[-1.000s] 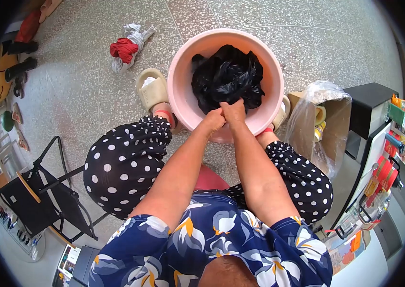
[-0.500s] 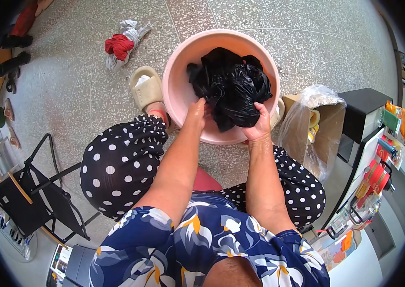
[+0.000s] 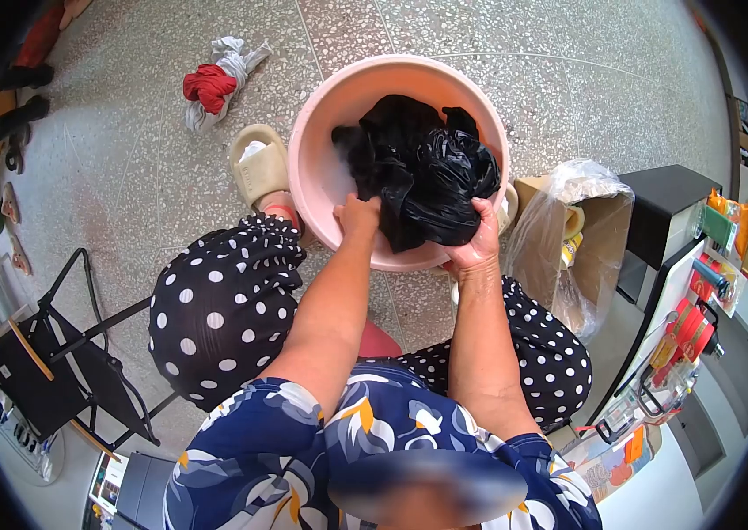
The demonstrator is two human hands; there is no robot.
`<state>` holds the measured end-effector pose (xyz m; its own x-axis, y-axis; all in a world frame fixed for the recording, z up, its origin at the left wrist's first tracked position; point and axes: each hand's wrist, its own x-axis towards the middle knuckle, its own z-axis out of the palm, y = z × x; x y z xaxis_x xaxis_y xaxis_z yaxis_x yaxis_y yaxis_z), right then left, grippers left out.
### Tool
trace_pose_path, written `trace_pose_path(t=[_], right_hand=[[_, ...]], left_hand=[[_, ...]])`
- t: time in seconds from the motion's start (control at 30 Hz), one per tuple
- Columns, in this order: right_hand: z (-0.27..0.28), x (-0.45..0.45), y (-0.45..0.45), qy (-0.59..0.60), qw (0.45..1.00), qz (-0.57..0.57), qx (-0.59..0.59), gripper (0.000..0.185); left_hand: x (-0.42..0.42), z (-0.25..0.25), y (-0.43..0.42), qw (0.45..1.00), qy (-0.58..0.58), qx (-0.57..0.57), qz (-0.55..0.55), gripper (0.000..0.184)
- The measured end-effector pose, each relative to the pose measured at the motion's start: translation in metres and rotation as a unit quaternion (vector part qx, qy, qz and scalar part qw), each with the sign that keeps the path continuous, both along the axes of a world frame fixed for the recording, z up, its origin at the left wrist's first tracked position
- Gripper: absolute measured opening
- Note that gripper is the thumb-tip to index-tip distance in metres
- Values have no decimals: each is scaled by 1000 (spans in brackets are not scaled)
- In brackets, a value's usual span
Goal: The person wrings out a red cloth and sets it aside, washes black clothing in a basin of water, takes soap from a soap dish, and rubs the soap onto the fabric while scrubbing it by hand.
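Note:
A pink basin [image 3: 311, 115] stands on the floor between my feet, with a wet, shiny black cloth [image 3: 427, 177] bunched up inside it. What garment the cloth is, I cannot make out. My left hand [image 3: 358, 215] is closed at the cloth's near left edge, its fingers curled and partly hidden. On the near right side, my right hand [image 3: 478, 240] grips a gathered part of the cloth, thumb on top and the other fingers underneath, close to the basin's rim. Some whitish water shows at the basin's left side.
Twisted red and grey cloths [image 3: 219, 84] lie on the speckled floor at the upper left. A beige slipper [image 3: 259, 168] is on my left foot. A cardboard box [image 3: 599, 238] with a plastic liner stands right of the basin, beside a black cabinet [image 3: 670, 208]. At left is a folding chair [image 3: 64, 353].
My left hand has moved slightly left and down and its fingers have curled in more. The black cloth has shifted and spread a little to the left. My right hand has dropped slightly.

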<state>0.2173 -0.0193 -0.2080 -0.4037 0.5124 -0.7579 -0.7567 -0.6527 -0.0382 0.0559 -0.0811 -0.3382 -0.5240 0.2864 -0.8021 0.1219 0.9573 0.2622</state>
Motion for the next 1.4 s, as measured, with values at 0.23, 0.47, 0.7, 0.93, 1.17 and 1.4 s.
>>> trace_pose_path(t=[0.23, 0.47, 0.7, 0.93, 1.17, 1.4], right_hand=[[-30, -3, 7, -577, 758, 302, 37, 44], [1, -52, -5, -727, 542, 236, 350, 35], [-74, -82, -22, -702, 492, 446, 256, 46], [-83, -46, -32, -695, 463, 513, 199, 49], [-68, -24, -22, -718, 582, 340, 173, 25], [20, -2, 6, -682, 694, 46, 226, 16]], left_hand=[[-5, -16, 2, 992, -32, 107, 65, 46], [1, -58, -2, 963, -123, 132, 201, 35], [-12, 9, 15, 937, -68, 270, 211, 25], [-28, 105, 47, 841, -218, 296, 396, 7], [-54, 142, 45, 866, 54, 496, -42, 16], [-55, 257, 60, 832, 38, 550, -62, 16]])
